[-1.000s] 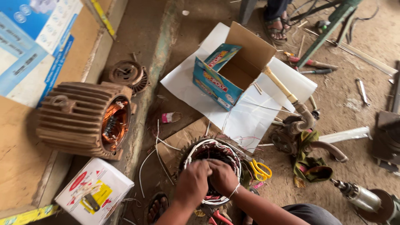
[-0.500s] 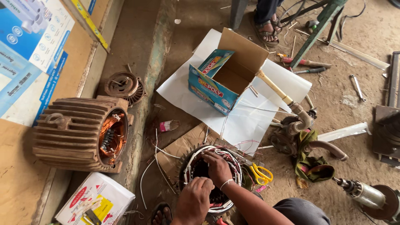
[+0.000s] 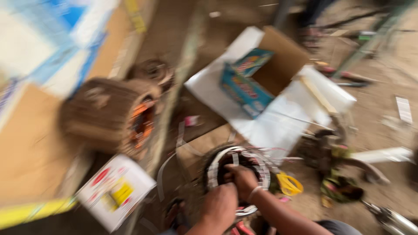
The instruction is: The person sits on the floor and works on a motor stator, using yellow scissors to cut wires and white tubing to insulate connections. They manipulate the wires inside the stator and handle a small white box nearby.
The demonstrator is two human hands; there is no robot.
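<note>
the view is swinging now, everything smears, where half a second ago it was crisp; the head has dipped closer and the whole scene has slid. the right hand [image 3: 242, 179] has moved from the rim down into the bore of the round motor stator [image 3: 238, 174], which lies on the floor at the bottom middle of the view, ringed with pale winding tape. its fingers are curled in among the windings; whether they pinch a wire i cannot tell through the blur. the left hand [image 3: 220, 208] has dropped back toward the near edge of the stator and rests closed against it, fingers folded, no separate thing seen in it. so the work has gone from the outside of the coil to the inside, i judge.

packages: an open cardboard box [image 3: 265, 72] with a blue and multicoloured printed flap sits above, on a white sheet [image 3: 278, 124]. a small white carton [image 3: 114, 191] with red and yellow patches lies lower left. big blue and white printed sheets [image 3: 48, 39] fill the upper left, over a brown board. a ribbed motor housing [image 3: 109, 114] with orange copper showing lies left of centre. yellow-handled scissors [image 3: 289, 184] sit just right of the stator.
</note>
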